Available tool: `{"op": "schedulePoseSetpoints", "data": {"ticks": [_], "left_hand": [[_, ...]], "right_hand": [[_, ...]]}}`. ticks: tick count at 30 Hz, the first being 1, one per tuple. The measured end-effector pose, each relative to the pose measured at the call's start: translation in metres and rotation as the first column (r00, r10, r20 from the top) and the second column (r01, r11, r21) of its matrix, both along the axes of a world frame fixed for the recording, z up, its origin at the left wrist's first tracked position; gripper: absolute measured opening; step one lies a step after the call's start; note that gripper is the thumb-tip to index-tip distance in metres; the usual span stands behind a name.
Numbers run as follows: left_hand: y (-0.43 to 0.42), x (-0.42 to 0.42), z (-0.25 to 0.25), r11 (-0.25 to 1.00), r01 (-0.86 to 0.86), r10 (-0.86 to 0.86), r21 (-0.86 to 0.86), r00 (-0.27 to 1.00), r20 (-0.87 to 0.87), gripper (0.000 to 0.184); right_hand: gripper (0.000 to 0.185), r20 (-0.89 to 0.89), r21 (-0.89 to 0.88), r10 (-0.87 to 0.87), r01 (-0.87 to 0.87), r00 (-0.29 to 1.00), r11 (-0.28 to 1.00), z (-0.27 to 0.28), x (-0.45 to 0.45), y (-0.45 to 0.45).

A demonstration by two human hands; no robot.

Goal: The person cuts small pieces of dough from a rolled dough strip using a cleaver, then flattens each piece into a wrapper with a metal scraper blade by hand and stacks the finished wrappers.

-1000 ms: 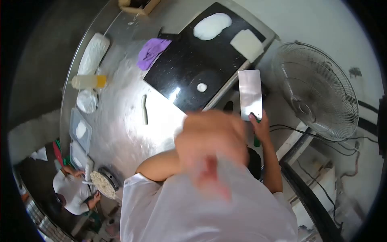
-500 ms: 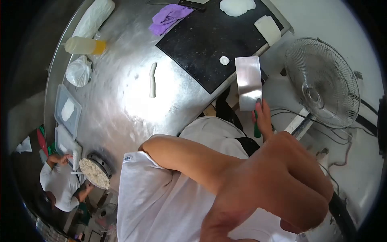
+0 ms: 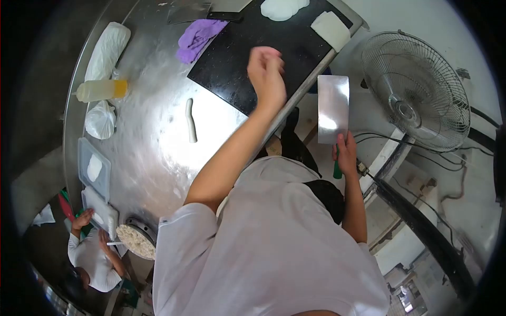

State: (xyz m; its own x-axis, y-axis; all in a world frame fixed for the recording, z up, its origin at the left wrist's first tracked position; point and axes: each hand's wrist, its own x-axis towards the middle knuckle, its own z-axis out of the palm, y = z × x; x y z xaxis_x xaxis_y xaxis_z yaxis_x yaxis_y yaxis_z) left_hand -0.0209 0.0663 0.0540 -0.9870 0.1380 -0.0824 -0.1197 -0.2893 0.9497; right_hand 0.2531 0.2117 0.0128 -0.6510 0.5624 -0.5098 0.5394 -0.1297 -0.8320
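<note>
My right hand [image 3: 347,152] is closed round the green handle [image 3: 337,169] of a broad, rectangular-bladed cleaver [image 3: 333,108], held beyond the table edge with the blade pointing away from me. Over the black mat [image 3: 226,73] is my left hand [image 3: 268,76], its fingers curled in. Whatever it holds, if anything, is hidden, and the small white dough disc cannot be seen. A thin dough roll [image 3: 191,121] lies on the steel table to the left. Farther up the mat sit a rounded dough lump [image 3: 283,8] and a folded white piece [image 3: 330,31].
A purple cloth [image 3: 200,39] and a dark-handled blade [image 3: 225,16] lie by the mat. Along the left rim are an oil bottle [image 3: 103,90], wrapped bags and plastic containers [image 3: 95,168]. A co-worker [image 3: 97,258] stands near a filled bowl [image 3: 136,241]. A fan [image 3: 416,89] is at right.
My left arm has swung from a bend close to the camera out over the mat. The cleaver stays in my right hand. One of the co-worker's hands has left the bowl for the container.
</note>
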Motion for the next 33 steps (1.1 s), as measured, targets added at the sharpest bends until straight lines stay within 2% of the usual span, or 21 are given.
{"op": "schedulePoseSetpoints", "data": {"ticks": [1, 2, 3, 5, 6, 7, 9, 11, 13, 15, 16, 18, 20, 23, 24, 26, 27, 29, 30, 31, 33], "left_hand": [[0.015, -0.021, -0.046, 0.933, -0.19, 0.159, -0.306, 0.979, -0.124, 0.024], [0.023, -0.03, -0.065, 0.647, -0.212, 0.127, -0.732, 0.977, -0.171, 0.043], [0.033, -0.037, -0.085, 0.568, -0.128, 0.103, -0.813, 0.991, -0.084, 0.064], [0.053, -0.031, -0.126, 0.333, -0.2, -0.061, -0.921, 0.971, -0.233, 0.08], [0.054, -0.032, -0.132, 0.321, -0.202, -0.058, -0.925, 0.971, -0.232, 0.08], [0.053, -0.028, -0.132, 0.263, -0.149, -0.14, -0.953, 0.972, -0.19, 0.086], [0.055, -0.031, -0.13, 0.194, -0.102, -0.215, -0.976, 0.966, -0.144, 0.092], [0.065, -0.034, -0.121, 0.012, 0.018, -0.249, -1.0, 0.968, 0.014, 0.095], [0.075, -0.039, -0.114, 0.048, 0.082, -0.184, -0.995, 0.98, 0.072, 0.1], [0.077, -0.038, -0.113, 0.044, 0.001, -0.255, -0.999, 0.967, -0.01, 0.102], [0.077, -0.039, -0.118, 0.02, -0.035, -0.291, -0.999, 0.956, -0.039, 0.105], [0.069, -0.031, -0.113, 0.046, 0.022, -0.365, -0.999, 0.931, 0.004, 0.107], [0.071, -0.039, -0.113, 0.09, 0.015, -0.44, -0.996, 0.897, -0.026, 0.109], [0.071, -0.04, -0.105, 0.104, 0.1, -0.521, -0.99, 0.853, 0.031, 0.111], [0.068, -0.037, -0.113, 0.149, 0.073, -0.561, -0.986, 0.828, -0.023, 0.114], [0.065, -0.032, -0.11, 0.134, 0.147, -0.571, -0.98, 0.82, 0.044, 0.112], [0.067, -0.033, -0.11, 0.133, 0.201, -0.6, -0.971, 0.796, 0.083, 0.111], [0.065, -0.03, -0.114, 0.166, 0.14, -0.631, -0.976, 0.776, 0.004, 0.111], [0.064, -0.027, -0.115, 0.207, 0.133, -0.637, -0.969, 0.77, -0.03, 0.108], [0.064, -0.028, -0.115, 0.247, 0.118, -0.635, -0.962, 0.769, -0.069, 0.106], [0.063, -0.032, -0.118, 0.3, 0.102, -0.632, -0.948, 0.766, -0.118, 0.104]], "right_hand": [[0.035, -0.004, 0.03, 0.028, -0.028, 1.0, 0.999, -0.003, -0.003, 0.008], [0.035, -0.013, 0.024, 0.036, -0.036, 0.999, 0.999, -0.009, -0.007, 0.017], [0.035, -0.004, 0.092, 0.026, -0.026, 1.0, 0.995, -0.015, -0.011, 0.025], [0.035, 0.002, 0.151, 0.024, -0.024, 1.0, 0.988, -0.023, -0.026, 0.044], [0.034, -0.045, 0.183, 0.041, -0.032, 0.998, 0.983, -0.024, -0.035, 0.055], [0.033, -0.088, 0.216, 0.061, -0.041, 0.994, 0.976, -0.022, -0.046, 0.066], [0.032, -0.092, 0.146, 0.032, -0.019, 0.995, 0.989, -0.019, -0.079, 0.088], [0.032, -0.08, 0.091, 0.019, -0.012, 0.997, 0.996, -0.009, -0.112, 0.105], [0.032, -0.142, 0.076, 0.001, 0.009, 0.99, 0.997, -0.006, -0.153, 0.12], [0.032, -0.162, 0.051, 0.037, -0.029, 0.986, 0.998, -0.029, -0.182, 0.141], [0.033, -0.189, 0.037, -0.024, 0.031, 0.982, 0.999, -0.034, -0.203, 0.146], [0.033, -0.169, 0.016, -0.089, 0.093, 0.981, 0.996, -0.06, -0.211, 0.159], [0.039, 0.096, 0.292, 0.048, -0.074, 0.994, 0.953, -0.12, -0.222, 0.188], [0.047, 0.183, 0.231, 0.081, -0.123, 0.98, 0.965, -0.1, -0.239, 0.197], [0.047, 0.182, 0.225, 0.104, -0.144, 0.978, 0.964, -0.096, -0.244, 0.195], [0.051, -0.057, 0.094, -0.075, 0.08, 0.996, 0.992, -0.085, -0.234, 0.187], [0.051, -0.054, 0.094, -0.065, 0.07, 0.996, 0.993, -0.093, -0.236, 0.19], [0.052, 0.177, 0.284, 0.07, -0.119, 0.982, 0.951, -0.121, -0.227, 0.198], [0.053, 0.096, 0.391, 0.096, -0.126, 0.991, 0.912, -0.125, -0.224, 0.199], [0.053, 0.091, 0.398, 0.101, -0.129, 0.991, 0.908, -0.105, -0.237, 0.198], [0.055, 0.228, 0.137, -0.046, 0.015, 0.973, 0.99, -0.067, -0.246, 0.187]]}}
